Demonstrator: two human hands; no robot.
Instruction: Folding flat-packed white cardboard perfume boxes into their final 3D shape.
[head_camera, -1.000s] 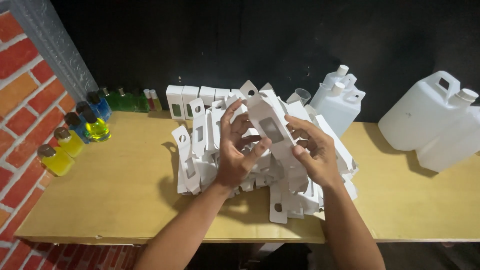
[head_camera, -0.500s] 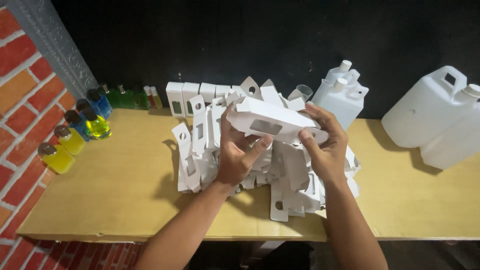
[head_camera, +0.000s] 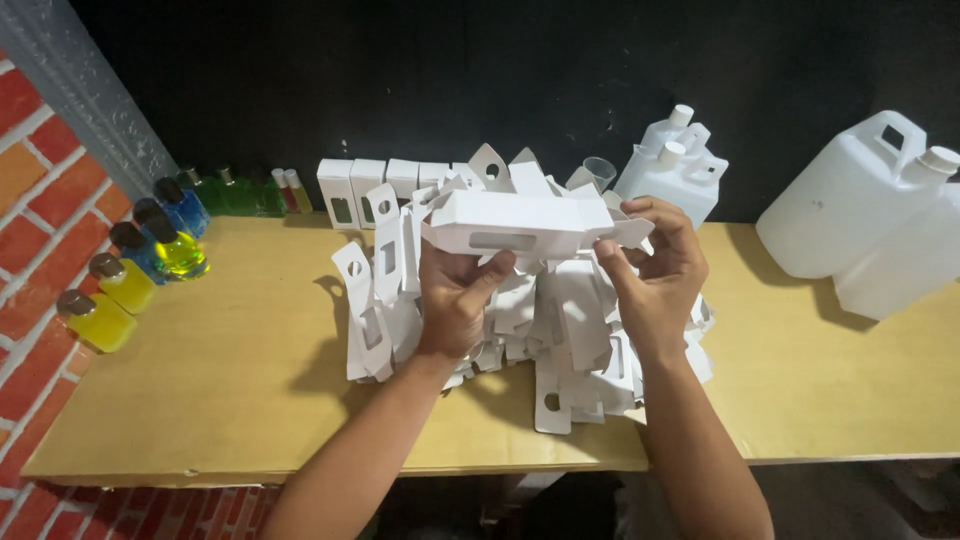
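I hold a white cardboard box (head_camera: 515, 224) with a cut-out window level above a heap of flat white box blanks (head_camera: 560, 335). My left hand (head_camera: 456, 300) grips its left part from below, thumb up against the front. My right hand (head_camera: 655, 270) pinches the flap at its right end. The heap lies on a yellow-brown table (head_camera: 230, 370) right under both hands.
A row of folded white boxes (head_camera: 368, 189) stands at the back. Small bottles of yellow, blue and green liquid (head_camera: 150, 250) line the left edge by a brick wall. White plastic jugs (head_camera: 870, 215) and a smaller pair of jugs (head_camera: 672, 170) stand at the right.
The box has turned from slanted to level and risen a little. My right hand has moved up to its right end flap; my left hand keeps its grip.
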